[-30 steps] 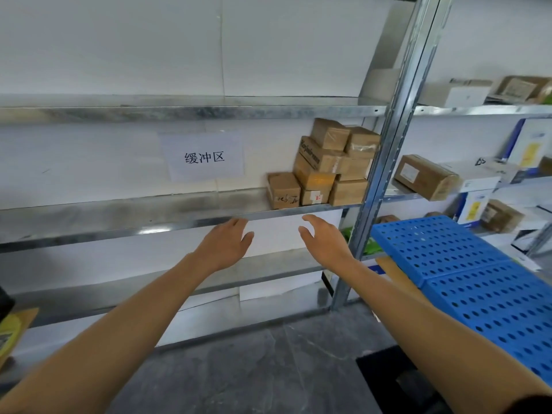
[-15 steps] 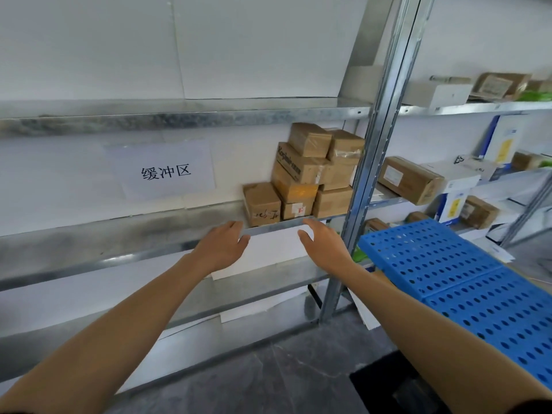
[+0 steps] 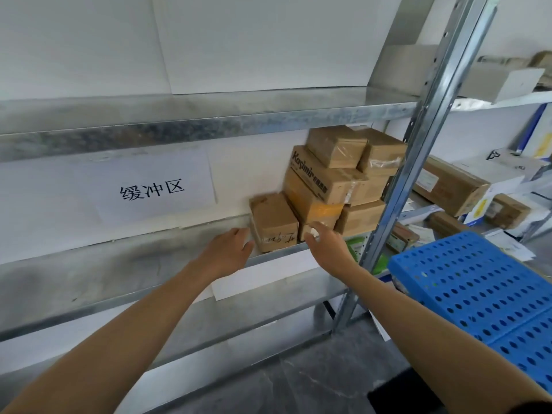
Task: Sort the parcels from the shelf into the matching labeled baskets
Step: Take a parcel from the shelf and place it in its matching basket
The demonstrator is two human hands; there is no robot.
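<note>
Grip spread, nothing held: left hand (image 3: 227, 250) and right hand (image 3: 326, 245) flank small taped parcel (image 3: 273, 222) on shelf (image 3: 134, 261). Looks light, stiff; take opposite side faces.

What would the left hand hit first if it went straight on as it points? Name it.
Most likely the small brown cardboard parcel with handwriting on its front, the leftmost one. The left hand points at its left side, though depth is unclear.

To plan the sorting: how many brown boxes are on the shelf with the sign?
8 boxes: one alone at left, a small one behind the right hand, three stacked above it, three at right. More may hide behind.
</note>
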